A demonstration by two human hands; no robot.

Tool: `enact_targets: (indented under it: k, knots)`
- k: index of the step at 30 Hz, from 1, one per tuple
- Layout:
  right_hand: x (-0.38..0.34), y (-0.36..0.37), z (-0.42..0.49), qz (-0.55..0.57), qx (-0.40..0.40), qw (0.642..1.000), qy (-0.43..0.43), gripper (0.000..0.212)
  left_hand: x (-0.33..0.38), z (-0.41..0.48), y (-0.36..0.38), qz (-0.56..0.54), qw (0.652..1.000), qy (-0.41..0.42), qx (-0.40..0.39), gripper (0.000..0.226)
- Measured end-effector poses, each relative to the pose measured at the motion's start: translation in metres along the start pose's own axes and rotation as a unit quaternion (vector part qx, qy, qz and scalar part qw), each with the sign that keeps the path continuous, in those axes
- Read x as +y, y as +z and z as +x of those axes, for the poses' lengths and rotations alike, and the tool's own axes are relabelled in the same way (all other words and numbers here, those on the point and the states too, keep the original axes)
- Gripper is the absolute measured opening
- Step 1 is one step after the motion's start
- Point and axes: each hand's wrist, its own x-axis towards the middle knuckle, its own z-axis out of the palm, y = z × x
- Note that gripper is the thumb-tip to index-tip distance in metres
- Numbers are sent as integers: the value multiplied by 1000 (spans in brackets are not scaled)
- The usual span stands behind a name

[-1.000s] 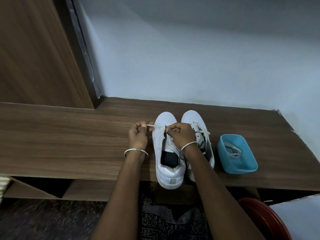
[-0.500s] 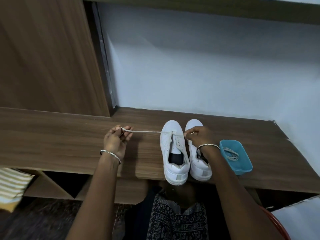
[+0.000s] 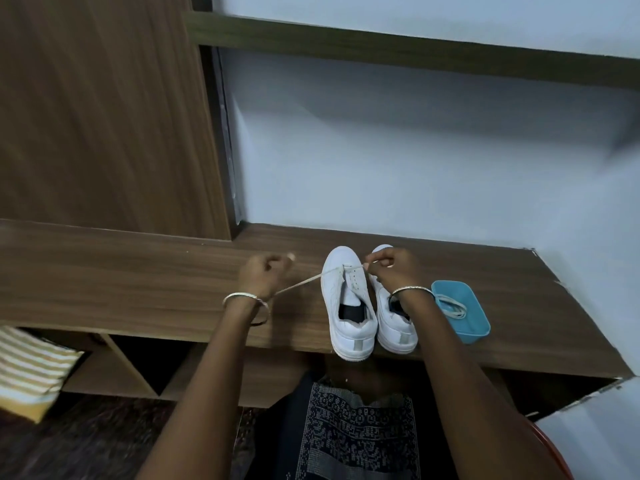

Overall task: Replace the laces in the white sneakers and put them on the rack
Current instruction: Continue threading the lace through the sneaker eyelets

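White sneakers (image 3: 372, 303) at the table's (image 3: 138, 285) front edge.
Left hand (image 3: 263, 277) and right hand (image 3: 393, 265), both closed, pinch a pale lace (image 3: 301, 284) threaded through the left shoe's front eyelets.

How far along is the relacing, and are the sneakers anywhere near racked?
Early. Done: little; the left sneaker has lace only through its toe-end eyelets. In hand: the left hand and right hand each pinch one end of the lace, pulled taut across that sneaker. Left: its remaining eyelets and the right sneaker, whose lacing is hidden by the wrist. Another lace lies in the blue tray. Both sneakers sit on the wooden bench, unracked.
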Motion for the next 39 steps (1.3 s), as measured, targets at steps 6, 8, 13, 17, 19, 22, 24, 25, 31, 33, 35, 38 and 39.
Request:
enact_targets:
  k: [6,8,13,17,19,22,24,25,31,33,35,38,39]
  knots:
    - [4,3,-5,-55,0,998,2,13,-2,2,11,262,954,23,-143,22]
    - [8,1,-7,-65,1,998,22,14,-2,-2,16,124,982,23,-138,32]
    - [14,-4,-8,-49,-6,997,56,17,14,-10,20,-292,944,-60,-145,26]
    - [15,-6,-8,-36,1,998,57,18,35,-5,12,-445,879,-16,-172,25]
    - [15,-7,-8,-30,5,998,51,17,47,-5,11,-508,840,7,-190,23]
    - [11,-7,-6,-18,9,998,55,14,61,0,5,-588,782,16,-207,34]
    - [8,-8,-4,-19,7,998,58,14,68,1,-4,-634,745,16,-208,45]
    - [8,-7,-2,-23,8,998,60,15,69,2,-7,-656,726,13,-205,46]
    - [5,2,1,-65,-4,996,57,21,47,10,-20,-679,714,-40,-168,40]
    - [8,5,3,-76,-6,996,55,20,32,14,-13,-569,805,-68,-153,40]
    - [12,9,5,-72,-4,996,53,18,13,18,-1,-360,922,-91,-113,31]
    - [12,10,4,-73,-10,996,48,22,-18,24,10,-28,995,-71,-64,27]
    - [13,10,4,-74,-9,996,49,24,-24,26,11,62,995,-61,-53,27]
